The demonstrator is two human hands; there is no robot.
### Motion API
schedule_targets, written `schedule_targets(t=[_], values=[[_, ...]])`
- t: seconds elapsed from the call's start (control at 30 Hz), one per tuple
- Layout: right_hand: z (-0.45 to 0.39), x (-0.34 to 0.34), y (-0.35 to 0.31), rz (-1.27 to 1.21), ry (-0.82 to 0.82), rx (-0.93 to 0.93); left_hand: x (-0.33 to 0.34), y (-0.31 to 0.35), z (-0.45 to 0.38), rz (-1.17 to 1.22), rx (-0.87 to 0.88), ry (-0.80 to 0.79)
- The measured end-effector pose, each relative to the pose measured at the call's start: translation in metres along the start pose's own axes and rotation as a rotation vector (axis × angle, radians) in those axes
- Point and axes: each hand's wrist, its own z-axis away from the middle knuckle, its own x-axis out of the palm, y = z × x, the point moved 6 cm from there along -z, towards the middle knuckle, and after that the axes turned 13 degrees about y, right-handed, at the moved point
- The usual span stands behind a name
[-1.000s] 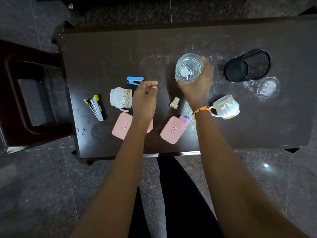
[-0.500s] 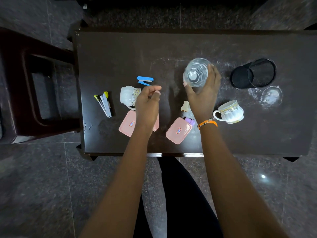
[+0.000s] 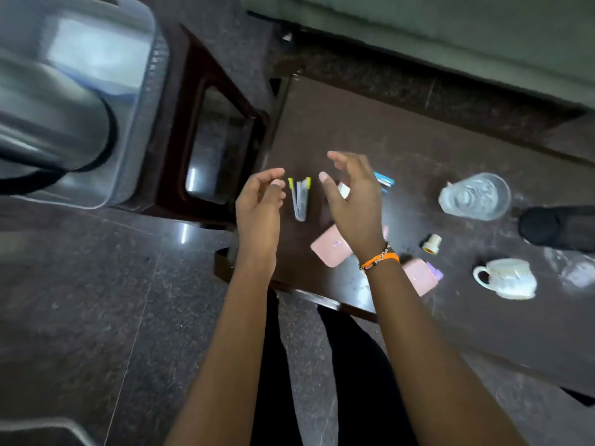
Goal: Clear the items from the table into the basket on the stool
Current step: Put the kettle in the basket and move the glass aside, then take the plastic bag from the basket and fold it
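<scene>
My left hand [image 3: 260, 204] and my right hand [image 3: 352, 196] hover over the left end of the dark table [image 3: 402, 140], fingers loosely curled and holding nothing. Between them lies a grey stapler with yellow tips [image 3: 300, 198]. A clear glass [image 3: 475, 196] stands alone to the right. Also on the table are a blue stapler [image 3: 384, 181], two pink boxes [image 3: 330, 249] [image 3: 418, 275], a small cream cap [image 3: 431, 243], a white cup [image 3: 505, 279] and a black mesh holder [image 3: 560, 228]. Another white cup [image 3: 344, 189] is mostly hidden behind my right hand. The grey basket [image 3: 141, 101] is at upper left.
A dark red-brown stool [image 3: 180, 123] stands left of the table, under the basket. A steel cylinder with a black band [image 3: 48, 133] lies in the basket. Polished stone floor surrounds the table. A blurred clear object [image 3: 579, 275] lies at the right edge.
My right hand let go of the glass and swung left; my left hand also moved left. Both now flank the yellow-tipped stapler. The view turned left, bringing the basket in.
</scene>
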Motion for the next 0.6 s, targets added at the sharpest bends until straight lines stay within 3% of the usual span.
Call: schedule_targets(t=[0.3,0.4,0.5,0.6], values=[[0.02,0.157,-0.14,-0.166,-0.266,-0.163,-0.156,0.042,-0.08,0.163,-0.032,0.324],[0.019,0.203,-0.18,-0.161,-0.307,-0.249,-0.179,0.053,-0.107,0.189,-0.043,0.338],[0.024,0.255,-0.215,-0.05,-0.358,-0.358,-0.208,0.061,-0.135,0.21,-0.044,0.328],[0.02,0.299,-0.23,0.271,-0.422,-0.549,-0.226,0.063,-0.154,0.191,-0.066,0.304]])
